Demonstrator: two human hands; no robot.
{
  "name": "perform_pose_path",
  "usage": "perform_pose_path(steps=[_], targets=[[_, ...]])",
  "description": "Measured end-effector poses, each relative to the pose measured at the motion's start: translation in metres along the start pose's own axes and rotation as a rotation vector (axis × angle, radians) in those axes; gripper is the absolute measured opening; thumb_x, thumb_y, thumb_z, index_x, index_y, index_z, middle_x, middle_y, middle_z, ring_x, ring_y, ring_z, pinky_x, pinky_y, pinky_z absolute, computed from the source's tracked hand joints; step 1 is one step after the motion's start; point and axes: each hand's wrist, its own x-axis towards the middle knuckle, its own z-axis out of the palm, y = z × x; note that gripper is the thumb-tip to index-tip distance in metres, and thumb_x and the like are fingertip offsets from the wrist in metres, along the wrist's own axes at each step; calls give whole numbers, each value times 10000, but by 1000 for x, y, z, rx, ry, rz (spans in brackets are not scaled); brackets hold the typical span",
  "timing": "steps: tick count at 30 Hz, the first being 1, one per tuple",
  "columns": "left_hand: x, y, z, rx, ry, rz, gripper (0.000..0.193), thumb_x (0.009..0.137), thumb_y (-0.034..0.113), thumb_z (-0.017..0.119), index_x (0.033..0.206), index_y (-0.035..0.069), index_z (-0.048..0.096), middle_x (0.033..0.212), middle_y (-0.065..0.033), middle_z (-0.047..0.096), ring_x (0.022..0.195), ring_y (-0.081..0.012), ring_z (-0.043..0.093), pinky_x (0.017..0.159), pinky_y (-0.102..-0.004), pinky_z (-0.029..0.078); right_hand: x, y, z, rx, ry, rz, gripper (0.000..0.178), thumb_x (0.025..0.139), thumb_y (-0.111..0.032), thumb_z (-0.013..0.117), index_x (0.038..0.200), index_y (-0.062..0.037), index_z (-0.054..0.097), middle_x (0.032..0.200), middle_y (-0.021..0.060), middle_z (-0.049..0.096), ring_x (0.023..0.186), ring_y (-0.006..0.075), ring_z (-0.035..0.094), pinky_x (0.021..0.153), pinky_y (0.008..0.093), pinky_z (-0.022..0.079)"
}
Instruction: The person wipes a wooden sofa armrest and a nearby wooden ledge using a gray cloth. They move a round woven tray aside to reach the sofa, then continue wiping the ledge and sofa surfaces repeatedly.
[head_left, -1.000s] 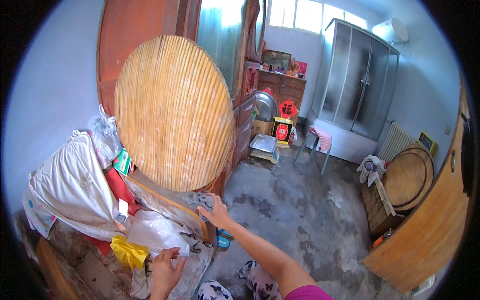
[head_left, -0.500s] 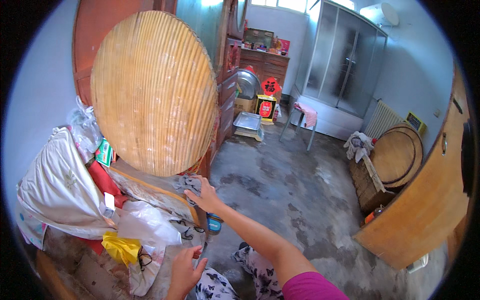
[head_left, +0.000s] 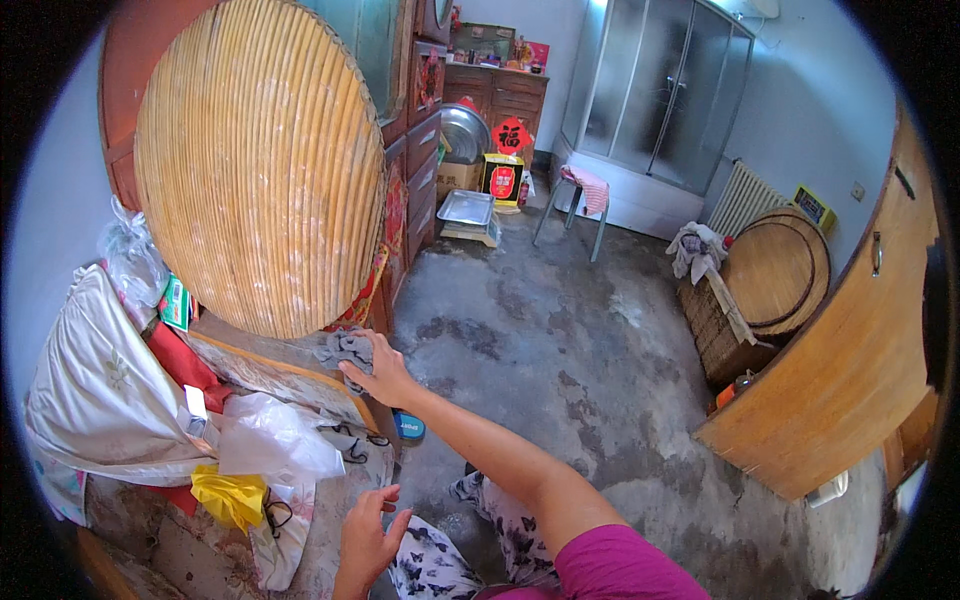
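Observation:
My right hand reaches forward and left, its fingers closed on a crumpled grey cloth. The cloth lies against the top corner of a low, worn ledge with an orange edge. Just behind it a large round tray of pale wooden slats, with whitish smears, stands upright on the ledge. Near my knees my left hand hovers with fingers apart and nothing in it.
A white embroidered cloth, a clear plastic bag and a yellow bag lie heaped on the left. Further off are a stool and a shower cabin. A wooden door stands on the right.
The whole scene has shifted left and slightly up in the picture as my view turned. My right hand stays on the grey cloth at the ledge's corner.

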Motion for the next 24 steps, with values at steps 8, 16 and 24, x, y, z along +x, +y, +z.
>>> perform_pose_path(steps=[8, 16, 24], targets=[[-13, -9, 8, -12, -25, -12, 405, 866, 139, 774, 1230, 33, 631, 1049, -144, 671, 885, -274, 692, 790, -392, 541, 1, -6, -6, 3, -10, 22, 664, 922, -456, 731, 1407, -75, 484, 1297, 232, 574, 1228, 435, 576, 1028, 488, 455], [-13, -6, 15, -50, -14, -53, 400, 865, 68, 745, 1242, 22, 621, 1080, -148, 654, 897, -259, 686, 830, -380, 521, 3, -2, 1, -39, -14, 14, 640, 925, -478, 697, 1402, -120, 464, 1250, 199, 564, 1212, 391, 554, 1009, 504, 418], [-42, -31, 18, -119, 15, -196, 366, 894, 2, 677, 1254, 7, 611, 1090, -136, 655, 926, -248, 673, 873, -368, 521, 2, 3, 1, -34, 19, -22, 632, 932, -432, 712, 1395, -91, 449, 1239, 207, 565, 1186, 399, 571, 1017, 481, 433]])
